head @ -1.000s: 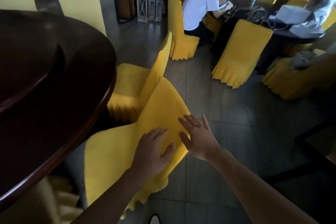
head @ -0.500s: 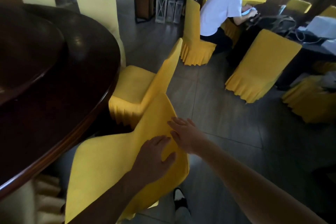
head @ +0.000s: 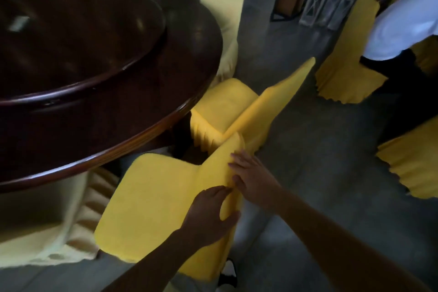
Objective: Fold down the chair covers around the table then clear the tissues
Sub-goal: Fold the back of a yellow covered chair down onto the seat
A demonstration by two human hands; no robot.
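Head view. Both hands work the yellow chair cover (head: 151, 199) of the nearest chair, drawn up beside the dark round surface (head: 113, 125). The left hand (head: 208, 211) has its fingers and thumb closed on a fold of the cover at the backrest edge. The right hand (head: 251, 178) lies flat on the backrest just beside it, fingers together and extended. A 2nd yellow covered chair (head: 227, 106) stands just beyond. No tissues are discernible.
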